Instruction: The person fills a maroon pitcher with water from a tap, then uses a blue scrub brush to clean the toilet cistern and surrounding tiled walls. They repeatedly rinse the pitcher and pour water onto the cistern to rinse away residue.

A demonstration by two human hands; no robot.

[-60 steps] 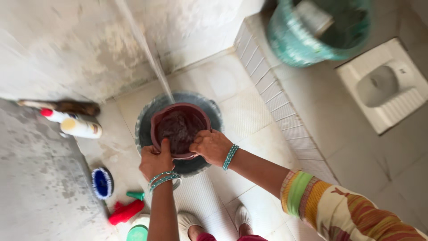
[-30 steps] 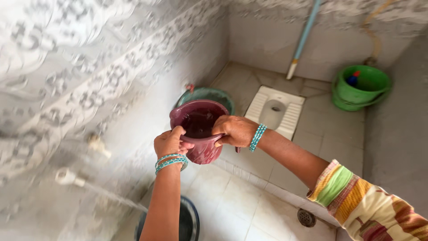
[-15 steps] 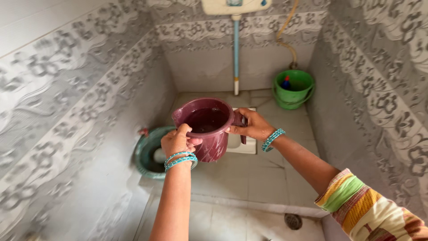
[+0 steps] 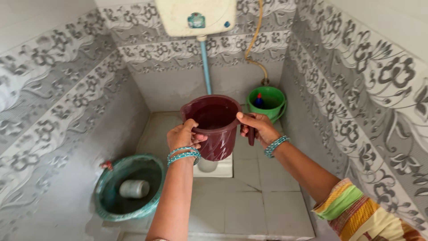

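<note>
I hold a maroon plastic mug [image 4: 217, 127] filled with water in front of me, over the raised tiled floor. My left hand [image 4: 183, 135] grips the mug's left rim and side, teal bangles on the wrist. My right hand [image 4: 258, 127] holds the mug's handle on the right, thumb on the rim. Behind and below the mug lies a white squat toilet pan [image 4: 223, 167], mostly hidden by the mug.
A teal bucket [image 4: 109, 209] with a white mug inside stands at lower left. A green bucket [image 4: 271, 103] with a blue bottle sits in the back right corner. A cistern [image 4: 196, 15] and blue pipe [image 4: 204, 67] hang on the patterned back wall.
I lifted the mug out from under the running tap and away from the dark bucket, and turned to face the toilet. Both hands kept their hold, and my view now faces the back wall.
</note>
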